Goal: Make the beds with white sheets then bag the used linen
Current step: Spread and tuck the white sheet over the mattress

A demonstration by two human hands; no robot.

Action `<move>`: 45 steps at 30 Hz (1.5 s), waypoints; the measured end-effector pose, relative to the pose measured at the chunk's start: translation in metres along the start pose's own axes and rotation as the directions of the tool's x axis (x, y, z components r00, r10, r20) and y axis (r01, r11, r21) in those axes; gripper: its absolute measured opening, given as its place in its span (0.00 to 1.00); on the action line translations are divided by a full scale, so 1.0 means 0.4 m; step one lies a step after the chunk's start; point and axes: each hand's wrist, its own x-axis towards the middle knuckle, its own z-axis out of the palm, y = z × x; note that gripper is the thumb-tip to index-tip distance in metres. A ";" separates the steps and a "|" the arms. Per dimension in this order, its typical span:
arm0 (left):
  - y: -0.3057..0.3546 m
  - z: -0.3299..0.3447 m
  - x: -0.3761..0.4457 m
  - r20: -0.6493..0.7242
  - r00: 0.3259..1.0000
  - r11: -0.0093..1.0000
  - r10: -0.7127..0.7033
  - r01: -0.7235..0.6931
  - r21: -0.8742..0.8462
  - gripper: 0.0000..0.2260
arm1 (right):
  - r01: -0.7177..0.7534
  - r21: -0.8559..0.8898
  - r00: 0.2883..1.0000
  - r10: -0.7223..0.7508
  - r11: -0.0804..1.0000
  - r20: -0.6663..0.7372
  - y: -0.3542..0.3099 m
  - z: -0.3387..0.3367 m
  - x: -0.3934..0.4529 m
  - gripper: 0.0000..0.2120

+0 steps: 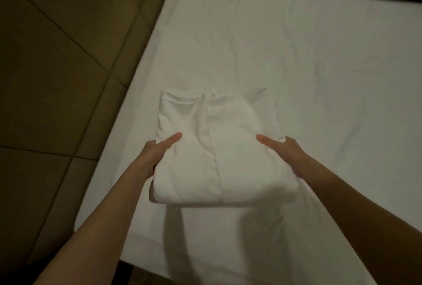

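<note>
Linen: a folded white cotton sheet (pixel 212 147), squared into a thick stack, was held just above the near end of the bed — its shadow fell on the cover below.
Left hand: the left hand (pixel 157 150) gripped the stack's left edge, thumb laid flat on top, fingers tucked out of sight underneath.
Right hand: the right hand (pixel 283 150) clasped the right edge in the same way — thumb on top, fingers hidden below.
Bed: a mattress covered in a smooth white fitted sheet (pixel 296 56) lay lightly creased.
Floor: large brown floor tiles (pixel 57 56) ran along the bed's left side.
</note>
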 end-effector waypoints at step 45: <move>0.415 0.305 -1.119 0.623 0.572 0.749 0.534 -0.662 -0.033 0.10 | 0.521 0.299 0.785 -0.311 0.799 -0.536 -0.059 -0.620 -1.209 0.19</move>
